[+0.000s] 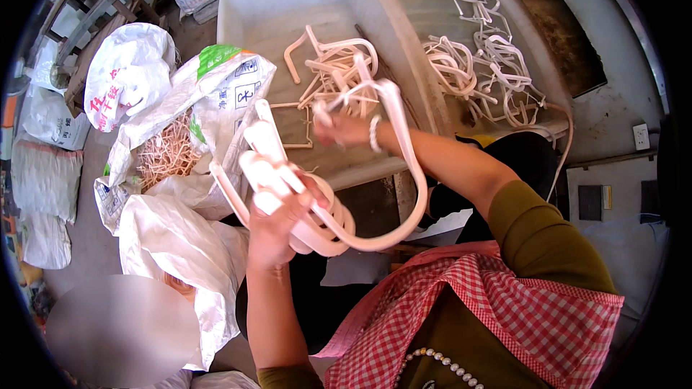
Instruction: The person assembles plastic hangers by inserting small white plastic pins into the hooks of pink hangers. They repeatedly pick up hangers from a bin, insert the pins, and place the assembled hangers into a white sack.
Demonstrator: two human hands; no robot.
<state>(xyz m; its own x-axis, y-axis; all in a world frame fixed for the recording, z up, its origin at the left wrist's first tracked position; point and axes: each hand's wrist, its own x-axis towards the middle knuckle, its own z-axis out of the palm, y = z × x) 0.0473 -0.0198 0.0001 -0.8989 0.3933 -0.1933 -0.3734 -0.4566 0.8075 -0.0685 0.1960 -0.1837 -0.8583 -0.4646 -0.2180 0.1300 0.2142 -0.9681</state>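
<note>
A bunch of pale pink plastic hangers (288,194) sat stacked together in the left hand (277,227), in front of the person's chest and just short of the near edge of a shallow white tray (245,14). The left hand was closed around the bundle, fingers wrapped over the curved ends, with the straight arms of the hangers sticking up and to the left. One more pink hanger (404,166) arched from the bundle up to the right hand (339,130), which was pinched shut on its upper end above the tray; a beaded bracelet (374,133) circled that wrist.

Inside the tray lay a loose heap of pink hangers (331,65), tangled and pointing every way. Beyond the tray's right wall, on a worn tabletop (425,0), lay a pile of whiter hangers (476,65), strung out toward the far edge.

To the left of the tray stood an open woven sack (231,94) with a green patch, holding a mass of thin tan pieces (167,155). A white plastic bag (126,72) lay further left, and another white sack (180,259) spread below by the left forearm. The person wore an olive sleeve and a red-and-white checked apron (490,310).
</note>
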